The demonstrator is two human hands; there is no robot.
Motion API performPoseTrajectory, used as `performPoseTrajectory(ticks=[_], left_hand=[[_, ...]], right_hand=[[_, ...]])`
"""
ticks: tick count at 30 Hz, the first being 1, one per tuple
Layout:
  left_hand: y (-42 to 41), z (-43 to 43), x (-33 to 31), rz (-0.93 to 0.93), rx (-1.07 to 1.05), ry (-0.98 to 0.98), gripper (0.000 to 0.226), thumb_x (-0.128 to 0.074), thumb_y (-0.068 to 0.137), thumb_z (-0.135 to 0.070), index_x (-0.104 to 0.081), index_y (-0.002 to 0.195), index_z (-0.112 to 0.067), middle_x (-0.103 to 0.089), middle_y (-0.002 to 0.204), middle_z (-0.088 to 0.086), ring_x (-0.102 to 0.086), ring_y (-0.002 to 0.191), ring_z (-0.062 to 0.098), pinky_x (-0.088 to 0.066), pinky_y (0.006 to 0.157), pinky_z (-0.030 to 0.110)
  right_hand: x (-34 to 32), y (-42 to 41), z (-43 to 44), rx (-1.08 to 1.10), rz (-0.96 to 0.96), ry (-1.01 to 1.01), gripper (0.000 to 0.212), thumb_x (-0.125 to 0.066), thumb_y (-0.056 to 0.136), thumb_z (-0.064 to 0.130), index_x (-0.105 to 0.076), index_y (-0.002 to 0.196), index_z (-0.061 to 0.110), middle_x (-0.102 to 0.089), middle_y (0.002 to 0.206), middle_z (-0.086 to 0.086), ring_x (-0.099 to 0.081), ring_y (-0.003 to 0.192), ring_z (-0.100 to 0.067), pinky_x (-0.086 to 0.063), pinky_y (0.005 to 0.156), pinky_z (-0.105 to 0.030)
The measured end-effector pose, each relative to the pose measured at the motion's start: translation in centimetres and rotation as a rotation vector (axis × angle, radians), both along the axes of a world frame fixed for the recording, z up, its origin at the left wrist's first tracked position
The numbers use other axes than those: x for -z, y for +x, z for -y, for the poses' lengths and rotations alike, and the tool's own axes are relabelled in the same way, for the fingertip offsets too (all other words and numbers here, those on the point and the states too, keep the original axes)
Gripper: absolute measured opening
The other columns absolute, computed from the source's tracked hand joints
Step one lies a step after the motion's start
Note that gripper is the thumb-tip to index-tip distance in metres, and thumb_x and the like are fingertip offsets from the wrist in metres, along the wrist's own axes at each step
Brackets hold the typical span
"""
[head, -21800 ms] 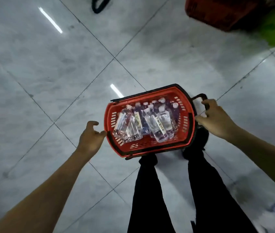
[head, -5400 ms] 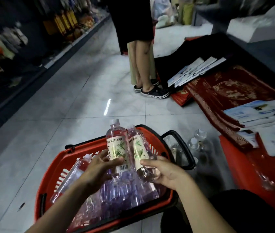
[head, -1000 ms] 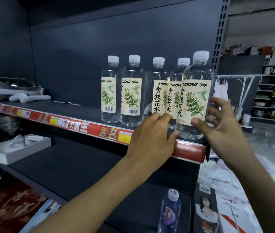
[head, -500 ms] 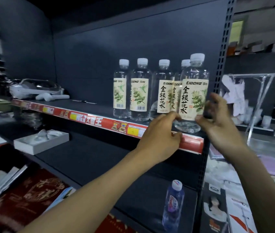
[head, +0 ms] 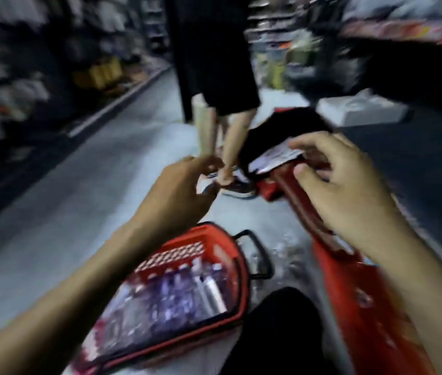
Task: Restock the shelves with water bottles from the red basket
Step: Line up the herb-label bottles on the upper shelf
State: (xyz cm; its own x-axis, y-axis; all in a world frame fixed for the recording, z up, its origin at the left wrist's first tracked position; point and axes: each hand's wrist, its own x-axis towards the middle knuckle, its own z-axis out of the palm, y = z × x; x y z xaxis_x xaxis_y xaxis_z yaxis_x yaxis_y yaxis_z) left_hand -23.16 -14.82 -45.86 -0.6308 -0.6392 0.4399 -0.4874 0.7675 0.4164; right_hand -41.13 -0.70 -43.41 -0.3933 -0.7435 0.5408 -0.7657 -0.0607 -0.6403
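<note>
**K:** Risk first: frame is heavily motion-blurred, head is swinging. Both hands are in the air above the red basket (head: 192,288), neither holding anything. Left hand (head: 179,196) loosely curled, fingers apart, centre frame. Right hand (head: 347,185) spread wide, centre right.

**M:** Where are the bottles?

**K:** Water bottles (head: 171,301) piled in the basket, lower centre, on the floor (head: 79,207). Basket sits just left of a dark knee (head: 276,328) at the bottom edge.

**M:** Failure modes?

**K:** My read: a fast, blind reach into a loose pile could grab one bottle badly and let it slip, or knock the neighbours. Clear, wet-looking plastic won't help the grip. Second person's legs (head: 222,139) stand upper centre, in the aisle beyond the basket, so a rolling bottle heads that way. Red mats and papers (head: 276,158) clutter the right side; footing hazard when turning to the shelf.

**M:** Orientation?

**K:** Bottles lie on their sides, not upright. Long axes look roughly parallel, running lower left to upper right along the basket's length. Pale caps seem to show at the upper-right end, but blur makes that uncertain. Black handle (head: 257,253) is folded out at the same end.
</note>
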Motion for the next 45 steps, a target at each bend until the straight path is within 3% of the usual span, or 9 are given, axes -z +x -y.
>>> performPoseTrajectory(ticks=[9, 13, 17, 23, 28, 36, 40, 43, 45], left_hand=[[17.2, 10.5, 19.8, 0.345, -0.538, 0.567, 0.034, -0.063, 0.089, -0.024, -0.064, 0.122, -0.017, -0.072, 0.110, 0.005, -0.067, 0.093, 0.024, -0.054, 0.084, 0.035], [21.3, 12.5, 26.9, 0.495, -0.621, 0.712, 0.046, -0.063, 0.091, -0.015, -0.047, 0.133, -0.008, -0.065, 0.121, 0.014, -0.066, 0.094, 0.027, -0.057, 0.082, 0.041], [21.4, 13.7, 30.5, 0.456, -0.647, 0.853, 0.060, -0.064, 0.092, -0.021, -0.037, 0.145, -0.014, -0.064, 0.124, 0.016, -0.069, 0.079, 0.023, -0.060, 0.070, 0.035], [20.8, 12.5, 32.4, 0.063, -0.699, 0.792, 0.026, -0.061, 0.095, -0.023, -0.063, 0.120, -0.030, -0.075, 0.098, 0.010, -0.070, 0.061, 0.011, -0.055, 0.051, 0.021], [18.7, 10.8, 34.4, -0.001, -0.758, 1.253, 0.045, -0.071, 0.086, -0.007, -0.052, 0.127, -0.006, -0.065, 0.104, 0.015, -0.066, 0.080, 0.023, -0.055, 0.062, 0.031], [16.2, 9.7, 35.7, 0.052, -0.856, 1.197, 0.034, -0.072, 0.084, -0.010, -0.053, 0.113, -0.005, -0.068, 0.100, 0.016, -0.070, 0.084, 0.028, -0.061, 0.071, 0.043], [16.2, 10.5, 35.4, -0.142, -0.929, 1.314, 0.010, -0.064, 0.089, -0.009, -0.058, 0.091, -0.001, -0.060, 0.080, 0.015, -0.056, 0.064, 0.024, -0.047, 0.054, 0.032], [15.1, 9.8, 36.0, -0.074, -0.934, 1.269, 0.007, -0.055, 0.093, -0.007, -0.053, 0.100, -0.005, -0.061, 0.096, 0.018, -0.059, 0.081, 0.028, -0.055, 0.071, 0.045], [14.7, 9.2, 36.1, -0.117, -0.899, 1.234, 0.020, -0.051, 0.095, -0.004, -0.046, 0.111, -0.015, -0.060, 0.102, 0.019, -0.061, 0.082, 0.029, -0.055, 0.064, 0.041]], right_hand=[[19.5, 11.0, 19.9, -0.332, 0.406, 0.604, 0.023, -0.061, 0.089, 0.012, -0.063, 0.109, 0.024, -0.061, 0.096, 0.010, -0.059, 0.087, -0.009, -0.040, 0.064, -0.014], [31.2, 11.9, 19.6, -0.246, 0.627, 0.937, 0.016, -0.059, 0.092, 0.010, -0.060, 0.104, 0.020, -0.062, 0.094, 0.004, -0.058, 0.081, -0.012, -0.044, 0.069, -0.026], [38.6, 11.1, 17.9, -0.087, 0.555, 1.013, 0.017, -0.057, 0.088, 0.001, -0.061, 0.081, 0.016, -0.064, 0.079, -0.003, -0.061, 0.074, -0.024, -0.049, 0.071, -0.033], [38.8, 12.1, 19.2, -0.343, 0.860, 1.235, 0.030, -0.061, 0.091, 0.038, -0.052, 0.119, 0.033, -0.063, 0.104, 0.008, -0.066, 0.094, -0.012, -0.056, 0.079, -0.031], [38.8, 17.1, 19.9, -0.510, 0.762, 1.196, 0.075, -0.062, 0.084, 0.061, -0.030, 0.144, 0.030, -0.053, 0.135, 0.007, -0.055, 0.112, -0.011, -0.044, 0.095, -0.030], [40.4, 18.6, 20.7, -0.280, 0.745, 1.210, 0.089, -0.076, 0.080, 0.044, -0.021, 0.145, 0.018, -0.058, 0.131, -0.004, -0.062, 0.090, -0.012, -0.041, 0.052, -0.015], [40.4, 17.8, 20.3, -0.237, 0.719, 1.309, 0.085, -0.084, 0.069, 0.035, -0.039, 0.140, 0.021, -0.059, 0.126, -0.005, -0.062, 0.107, -0.021, -0.057, 0.080, -0.029], [40.3, 17.4, 18.8, -0.103, 0.260, 1.373, 0.073, -0.081, 0.067, 0.034, -0.050, 0.131, 0.019, -0.047, 0.128, -0.011, -0.049, 0.118, -0.028, -0.051, 0.095, -0.038], [41.0, 17.1, 18.1, -0.104, 0.149, 1.323, 0.075, -0.080, 0.070, 0.030, -0.044, 0.134, 0.014, -0.038, 0.133, -0.012, -0.040, 0.124, -0.030, -0.046, 0.100, -0.038]])
